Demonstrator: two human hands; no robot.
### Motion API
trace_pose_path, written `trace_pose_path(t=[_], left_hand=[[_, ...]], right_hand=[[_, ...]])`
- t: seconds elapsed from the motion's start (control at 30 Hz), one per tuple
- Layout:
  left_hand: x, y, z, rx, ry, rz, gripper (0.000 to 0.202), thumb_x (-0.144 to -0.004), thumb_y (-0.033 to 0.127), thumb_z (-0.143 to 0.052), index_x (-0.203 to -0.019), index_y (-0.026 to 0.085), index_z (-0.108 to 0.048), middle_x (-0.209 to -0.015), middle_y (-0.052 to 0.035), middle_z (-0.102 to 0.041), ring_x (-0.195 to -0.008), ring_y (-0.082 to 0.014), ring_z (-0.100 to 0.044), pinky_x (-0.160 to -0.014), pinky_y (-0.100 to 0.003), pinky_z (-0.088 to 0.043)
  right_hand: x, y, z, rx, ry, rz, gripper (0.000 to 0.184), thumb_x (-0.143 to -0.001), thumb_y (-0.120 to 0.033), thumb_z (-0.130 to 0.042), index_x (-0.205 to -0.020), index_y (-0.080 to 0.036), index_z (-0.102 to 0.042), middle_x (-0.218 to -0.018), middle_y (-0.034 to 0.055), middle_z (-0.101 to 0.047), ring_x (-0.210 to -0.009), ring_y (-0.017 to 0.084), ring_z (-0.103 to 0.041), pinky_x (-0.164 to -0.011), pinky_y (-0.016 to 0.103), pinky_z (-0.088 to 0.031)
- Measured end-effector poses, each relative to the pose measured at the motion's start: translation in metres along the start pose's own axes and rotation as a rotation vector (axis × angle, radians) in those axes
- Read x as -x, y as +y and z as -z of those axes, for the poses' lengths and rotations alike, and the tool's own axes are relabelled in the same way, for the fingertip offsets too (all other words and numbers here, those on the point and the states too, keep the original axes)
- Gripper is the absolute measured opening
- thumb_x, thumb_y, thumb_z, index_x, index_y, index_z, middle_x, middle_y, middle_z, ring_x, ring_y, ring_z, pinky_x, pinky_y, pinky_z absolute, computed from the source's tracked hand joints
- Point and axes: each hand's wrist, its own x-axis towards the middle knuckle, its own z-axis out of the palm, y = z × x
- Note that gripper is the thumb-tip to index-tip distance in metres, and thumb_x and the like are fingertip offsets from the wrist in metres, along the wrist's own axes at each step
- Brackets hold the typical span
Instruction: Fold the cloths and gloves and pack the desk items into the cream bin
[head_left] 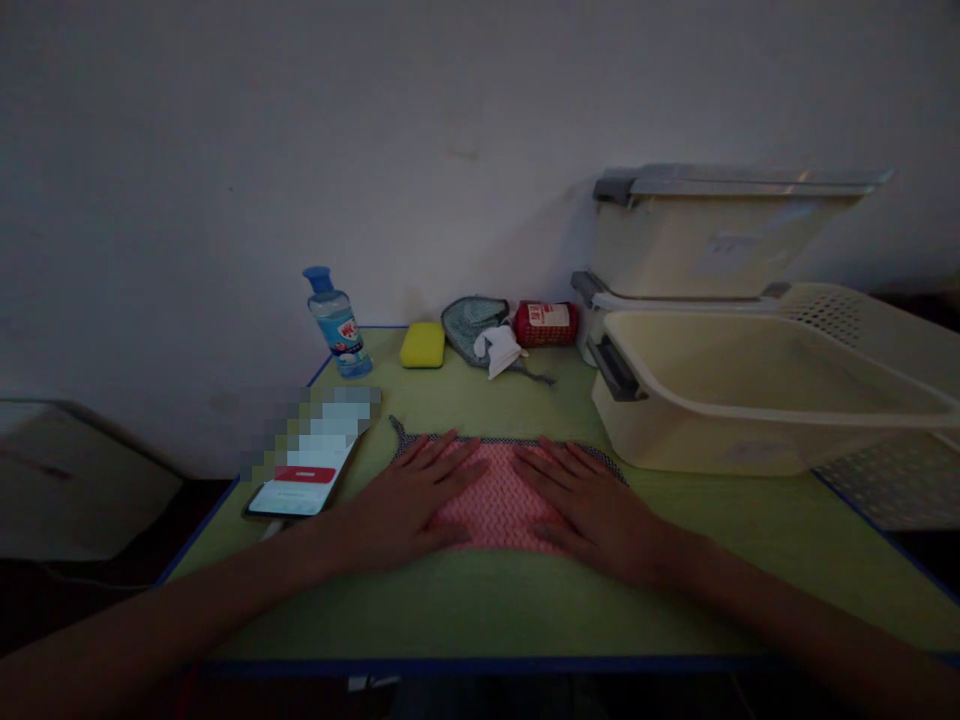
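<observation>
A pink knitted cloth (pixel 498 497) with a dark checked border lies flat on the green table (pixel 525 600). My left hand (pixel 409 500) rests flat on the cloth's left half, fingers stretched out and slightly spread. My right hand (pixel 589 500) lies flat on its right half in the same way. Neither hand holds anything. Both forearms reach in from the table's near edge.
A lit phone (pixel 304 475) lies left of the cloth. At the back stand a blue-capped bottle (pixel 337 322), a yellow sponge (pixel 423 344), a grey cloth with white tissue (pixel 480 335) and a red can (pixel 546 323) on its side. Cream plastic bins (pixel 750 400) fill the right side.
</observation>
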Motion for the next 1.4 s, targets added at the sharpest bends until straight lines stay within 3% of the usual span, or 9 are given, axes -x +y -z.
trace_pose_path(t=[0.43,0.77,0.9,1.03,1.2,1.3,1.4], left_hand=[[0.005,-0.005,-0.001,-0.030,0.019,-0.031,0.060,-0.089,0.053,-0.029,-0.140,0.028,-0.010,-0.149,-0.0050,-0.011,-0.136,-0.0269,-0.007,-0.108,-0.047,-0.009],[0.005,-0.004,0.000,-0.067,0.025,-0.034,0.060,-0.089,0.053,-0.026,-0.141,0.027,-0.008,-0.149,-0.0053,-0.012,-0.136,-0.0263,-0.007,-0.108,-0.046,-0.011],[0.005,-0.005,-0.001,-0.087,0.020,-0.037,0.060,-0.089,0.053,-0.025,-0.141,0.027,-0.008,-0.149,-0.0052,-0.010,-0.136,-0.0261,-0.007,-0.108,-0.046,-0.010],[0.004,-0.005,-0.001,-0.101,0.012,-0.018,0.061,-0.089,0.054,-0.025,-0.141,0.027,-0.007,-0.149,-0.0050,-0.010,-0.136,-0.0263,-0.008,-0.108,-0.045,-0.011],[0.005,-0.003,-0.001,-0.109,0.030,-0.021,0.060,-0.090,0.053,-0.025,-0.141,0.029,-0.005,-0.149,-0.0040,-0.011,-0.136,-0.0263,-0.008,-0.108,-0.046,-0.012],[0.006,-0.002,-0.001,-0.124,0.023,0.002,0.059,-0.090,0.053,-0.024,-0.141,0.029,-0.006,-0.148,-0.0048,-0.012,-0.136,-0.0269,-0.008,-0.108,-0.047,-0.014],[0.008,-0.002,-0.002,-0.135,0.022,0.022,0.059,-0.090,0.052,-0.024,-0.141,0.028,-0.006,-0.148,-0.0053,-0.013,-0.136,-0.0270,-0.008,-0.107,-0.047,-0.015]], right_hand=[[0.012,0.004,0.005,0.038,0.011,-0.013,0.057,-0.090,-0.047,-0.032,-0.137,-0.015,-0.029,-0.141,0.0112,-0.032,-0.131,0.026,-0.026,-0.103,0.048,-0.029],[0.039,0.010,0.015,0.050,-0.048,0.015,0.064,-0.087,-0.049,-0.038,-0.138,-0.013,-0.026,-0.144,0.0108,-0.026,-0.133,0.022,-0.020,-0.108,0.044,-0.023],[0.052,0.013,0.024,0.113,-0.016,0.102,0.053,-0.088,-0.034,-0.043,-0.134,-0.011,-0.035,-0.140,0.0120,-0.034,-0.130,0.022,-0.028,-0.103,0.041,-0.033],[0.064,0.011,0.035,0.233,0.076,0.188,0.037,-0.084,-0.013,-0.042,-0.119,-0.010,-0.052,-0.124,0.0130,-0.054,-0.113,0.020,-0.051,-0.091,0.036,-0.046],[0.073,0.006,0.036,0.413,0.235,0.296,0.031,-0.081,-0.003,-0.036,-0.097,-0.012,-0.061,-0.093,0.0110,-0.068,-0.080,0.019,-0.064,-0.067,0.033,-0.053],[0.074,0.005,0.029,0.431,0.267,0.167,0.031,-0.077,-0.001,-0.038,-0.093,-0.012,-0.061,-0.073,0.0077,-0.068,-0.059,0.017,-0.062,-0.054,0.028,-0.051],[0.071,0.003,0.024,0.342,0.271,-0.041,0.037,-0.076,-0.001,-0.038,-0.104,-0.013,-0.059,-0.062,0.0034,-0.067,-0.048,0.015,-0.060,-0.046,0.023,-0.047]])
